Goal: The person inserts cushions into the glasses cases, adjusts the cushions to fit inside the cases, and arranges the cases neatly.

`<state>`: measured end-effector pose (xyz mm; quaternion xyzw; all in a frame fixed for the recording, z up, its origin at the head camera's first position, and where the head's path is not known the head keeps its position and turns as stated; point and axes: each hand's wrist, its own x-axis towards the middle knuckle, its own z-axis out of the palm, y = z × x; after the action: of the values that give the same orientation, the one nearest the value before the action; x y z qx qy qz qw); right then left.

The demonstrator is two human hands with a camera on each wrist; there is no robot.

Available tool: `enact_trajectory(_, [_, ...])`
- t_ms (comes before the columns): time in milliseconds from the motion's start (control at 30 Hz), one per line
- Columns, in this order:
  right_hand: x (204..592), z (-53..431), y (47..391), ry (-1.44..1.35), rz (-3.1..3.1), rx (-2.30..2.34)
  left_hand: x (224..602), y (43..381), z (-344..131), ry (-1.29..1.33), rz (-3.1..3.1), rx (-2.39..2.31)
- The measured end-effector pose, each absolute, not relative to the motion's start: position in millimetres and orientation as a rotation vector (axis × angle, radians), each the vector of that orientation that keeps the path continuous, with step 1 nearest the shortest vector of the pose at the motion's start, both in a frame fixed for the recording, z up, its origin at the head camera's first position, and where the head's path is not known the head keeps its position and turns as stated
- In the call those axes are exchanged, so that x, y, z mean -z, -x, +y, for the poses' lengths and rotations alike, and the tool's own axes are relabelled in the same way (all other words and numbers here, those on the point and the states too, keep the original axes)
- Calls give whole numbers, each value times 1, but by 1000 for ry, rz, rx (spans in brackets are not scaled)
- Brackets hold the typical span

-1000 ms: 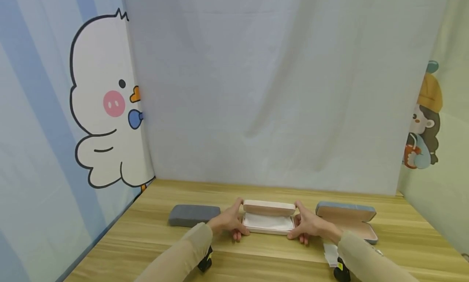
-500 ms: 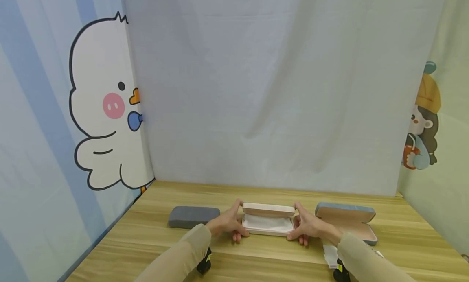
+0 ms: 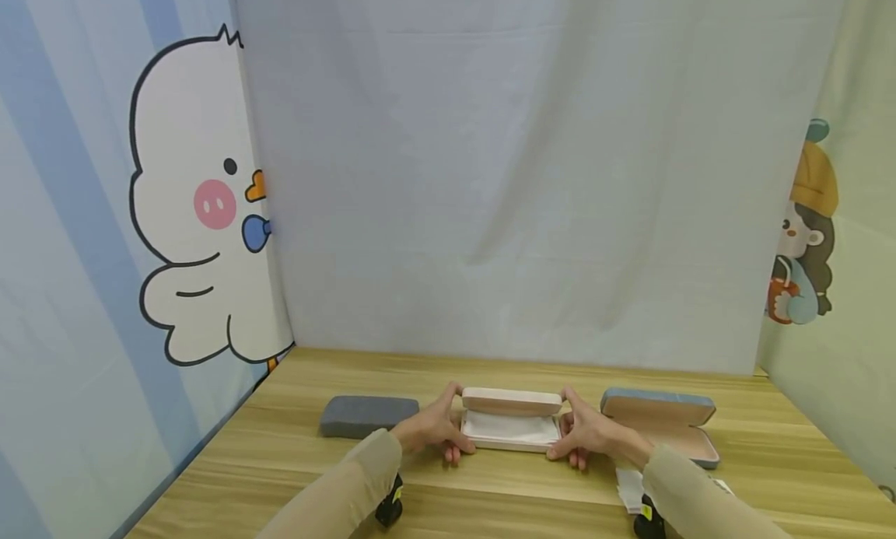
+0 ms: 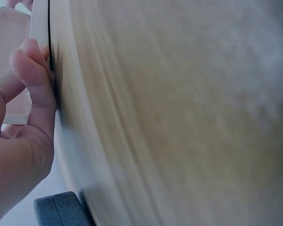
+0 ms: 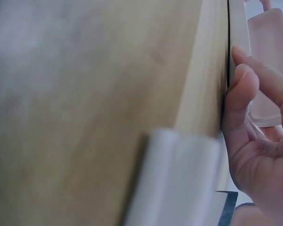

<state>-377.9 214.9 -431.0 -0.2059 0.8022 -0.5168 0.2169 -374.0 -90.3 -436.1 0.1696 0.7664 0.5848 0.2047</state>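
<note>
A white glasses case (image 3: 512,447) stands with its lid up in the middle of the table, and a white cloth (image 3: 511,427) lies inside it. My left hand (image 3: 435,426) grips its left end, thumb at the front edge and index finger up at the lid. At the opposite end my right hand (image 3: 586,430) holds it the same way. The left wrist view shows the left hand (image 4: 26,127) beside the pinkish lid lining (image 4: 12,42). In the right wrist view the right hand's fingers (image 5: 243,89) lie along the case's front edge.
A closed dark grey glasses case (image 3: 369,416) lies left of my left hand. On the right, a blue-grey glasses case (image 3: 658,399) stands open. White folded pieces (image 3: 630,490) lie by my right wrist. A grey curtain (image 3: 518,173) hangs behind the table.
</note>
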Motion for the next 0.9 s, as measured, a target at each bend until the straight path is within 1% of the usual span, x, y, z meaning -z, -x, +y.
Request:
enact_trajectory(433, [432, 215, 376, 602, 2241, 1456, 436, 374, -89, -498, 2085, -1661])
enact_trajectory(900, [430, 217, 372, 675, 2237, 1431, 428, 364, -90, -546, 2197, -1595])
